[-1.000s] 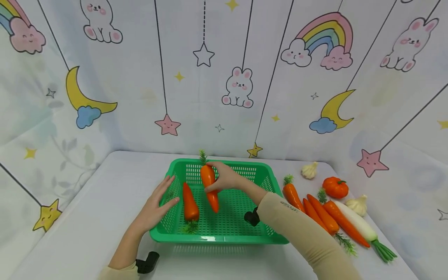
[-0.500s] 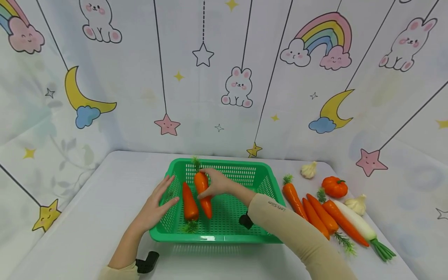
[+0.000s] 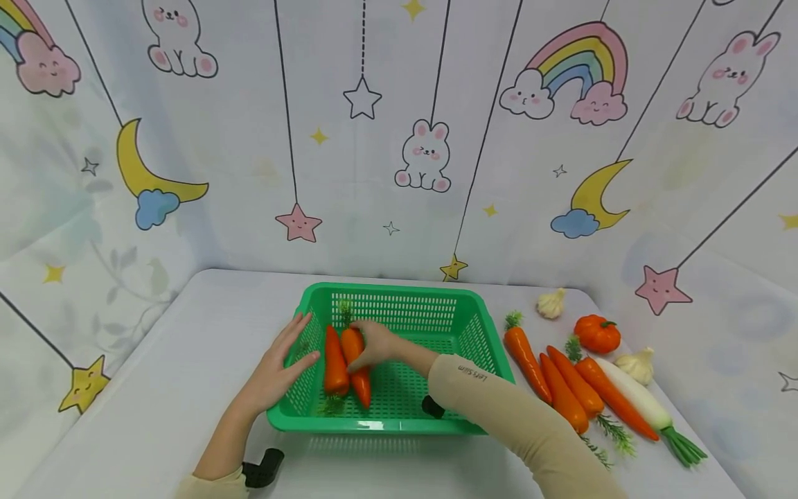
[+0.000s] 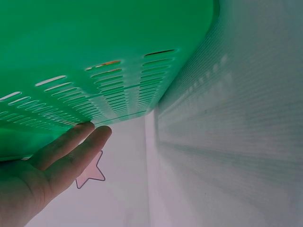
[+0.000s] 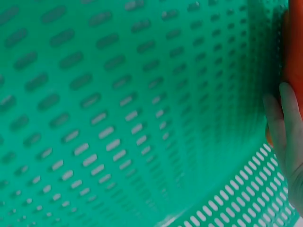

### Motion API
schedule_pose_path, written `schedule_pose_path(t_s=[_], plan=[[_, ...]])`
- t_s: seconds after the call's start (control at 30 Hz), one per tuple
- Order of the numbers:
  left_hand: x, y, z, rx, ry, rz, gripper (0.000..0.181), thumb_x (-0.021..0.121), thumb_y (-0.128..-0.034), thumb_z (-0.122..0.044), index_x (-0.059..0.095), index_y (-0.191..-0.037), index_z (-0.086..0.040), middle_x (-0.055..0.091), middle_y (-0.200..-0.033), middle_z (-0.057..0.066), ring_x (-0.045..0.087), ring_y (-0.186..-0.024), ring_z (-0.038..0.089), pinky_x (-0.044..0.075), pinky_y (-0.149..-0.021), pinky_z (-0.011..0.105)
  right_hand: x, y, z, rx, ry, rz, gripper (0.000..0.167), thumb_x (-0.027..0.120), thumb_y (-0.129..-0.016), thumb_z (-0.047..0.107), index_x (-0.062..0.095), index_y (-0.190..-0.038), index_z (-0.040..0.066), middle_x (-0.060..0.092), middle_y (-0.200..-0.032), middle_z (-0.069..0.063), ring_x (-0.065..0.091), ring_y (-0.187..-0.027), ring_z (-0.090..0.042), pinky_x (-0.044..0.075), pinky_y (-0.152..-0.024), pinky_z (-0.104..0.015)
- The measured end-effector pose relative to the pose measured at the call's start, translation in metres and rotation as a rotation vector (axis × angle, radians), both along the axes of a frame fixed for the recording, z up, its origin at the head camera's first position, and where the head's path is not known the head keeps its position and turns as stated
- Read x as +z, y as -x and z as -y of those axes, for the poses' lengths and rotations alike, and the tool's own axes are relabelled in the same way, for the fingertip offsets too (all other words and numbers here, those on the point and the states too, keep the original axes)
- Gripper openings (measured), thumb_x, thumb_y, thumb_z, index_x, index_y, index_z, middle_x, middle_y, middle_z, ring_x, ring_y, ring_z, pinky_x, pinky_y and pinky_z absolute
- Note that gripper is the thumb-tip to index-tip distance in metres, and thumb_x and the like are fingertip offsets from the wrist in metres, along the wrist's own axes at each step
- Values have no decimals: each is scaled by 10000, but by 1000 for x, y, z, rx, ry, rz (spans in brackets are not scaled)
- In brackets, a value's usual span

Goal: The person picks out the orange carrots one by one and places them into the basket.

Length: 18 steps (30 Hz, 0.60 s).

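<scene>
A green slotted basket (image 3: pixel 486 423) stands in the middle of the table in the head view. Inside it, my right hand (image 3: pixel 378 344) grips a carrot (image 3: pixel 361 391) with its leafy end toward the back wall. Alongside on the left lies another carrot (image 3: pixel 334 364), leaves toward the front. The right wrist view catches only a strip of orange carrot (image 5: pixel 296 52) and some fingers (image 5: pixel 289 113) at its edge. My left hand (image 3: pixel 274 371) rests at the basket's left side with fingers spread. In the left wrist view, fingers (image 4: pixel 75 156) lie against the basket's outer wall (image 4: pixel 118 28).
To the right of the basket lie several carrots (image 3: pixel 526 360), a white radish (image 3: pixel 636 395), an orange pumpkin (image 3: pixel 597 334) and two garlic bulbs (image 3: pixel 551 303) (image 3: pixel 636 365). A printed cloth (image 3: pixel 374 173) hangs behind the white table (image 3: pixel 243 305).
My right hand has lowered the carrot into the basket, moving left and toward the front, beside the other carrot. My left hand has stayed in place.
</scene>
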State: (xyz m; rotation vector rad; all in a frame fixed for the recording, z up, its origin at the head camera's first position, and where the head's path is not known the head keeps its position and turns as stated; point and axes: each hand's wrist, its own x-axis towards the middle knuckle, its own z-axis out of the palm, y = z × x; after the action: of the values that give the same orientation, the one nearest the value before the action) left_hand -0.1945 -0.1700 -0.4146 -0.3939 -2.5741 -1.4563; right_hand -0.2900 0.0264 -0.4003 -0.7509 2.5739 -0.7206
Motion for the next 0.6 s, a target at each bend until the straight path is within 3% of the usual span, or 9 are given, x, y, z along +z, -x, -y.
schedule_pose_path(t_s=[0.1, 0.33, 0.6], plan=[[0, 0, 0, 2, -1, -1, 649, 538, -922, -297, 222, -1464, -133, 101, -1513, 141, 98, -1349, 410, 147, -939, 715, -4, -2, 3, 1, -8, 13, 849, 822, -672, 240, 379, -1364, 27, 504, -1175, -101, 519, -919, -176, 477, -693, -234], [-1, 1, 0, -3, -1, -2, 657, 539, -919, -326, 226, -1463, -131, 99, -1515, 135, 99, -1349, 408, 150, -935, 718, -3, -6, 6, -49, 83, 120, 871, 821, -676, 176, 341, -1384, 9, 501, -1167, -125, 543, -922, -207, 525, -553, -242], [-1, 1, 0, 0, -3, -1, 654, 539, -920, -314, 227, -1463, -126, 106, -1513, 140, 103, -1348, 410, 151, -936, 717, -4, -6, 7, -72, 121, 174, 862, 812, -683, 123, 332, -1391, 14, 495, -1168, -135, 557, -902, -211, 536, -546, -273]])
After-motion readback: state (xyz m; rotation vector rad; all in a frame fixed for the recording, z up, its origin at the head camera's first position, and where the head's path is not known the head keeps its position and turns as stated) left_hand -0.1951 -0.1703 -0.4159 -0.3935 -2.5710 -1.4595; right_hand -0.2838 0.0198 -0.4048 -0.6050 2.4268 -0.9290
